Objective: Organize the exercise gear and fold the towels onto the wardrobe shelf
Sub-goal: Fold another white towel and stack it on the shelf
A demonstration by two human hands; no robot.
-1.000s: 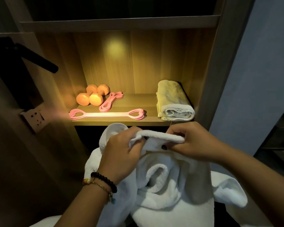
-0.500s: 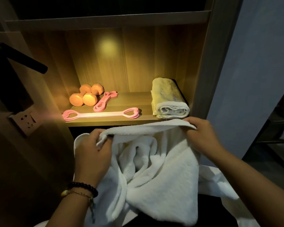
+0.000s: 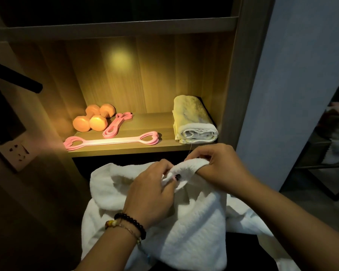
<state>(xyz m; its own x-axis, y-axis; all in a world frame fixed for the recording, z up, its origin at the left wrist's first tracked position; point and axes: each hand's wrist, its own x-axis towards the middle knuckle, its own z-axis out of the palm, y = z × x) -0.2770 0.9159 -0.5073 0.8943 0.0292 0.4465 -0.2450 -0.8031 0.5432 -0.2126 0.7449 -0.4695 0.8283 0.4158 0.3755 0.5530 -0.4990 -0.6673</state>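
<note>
A large white towel [image 3: 196,227] hangs bunched in front of me, below the lit wardrobe shelf [image 3: 125,148]. My left hand [image 3: 151,189] and my right hand [image 3: 218,166] pinch its top edge close together. On the shelf lie two orange dumbbells [image 3: 93,120] at the left, a long pink resistance band [image 3: 112,140] along the front edge, and a second pink band [image 3: 116,125] behind it. A folded towel [image 3: 194,122] sits at the shelf's right end.
A wall socket [image 3: 14,153] is mounted on the left panel, below a black bar [image 3: 16,80]. A grey wall [image 3: 294,85] stands to the right of the wardrobe. Dark furniture shows at the far right.
My hands, spread wide along the towel's top edge half a second ago, have come back together. The towel is bunched between them again.
</note>
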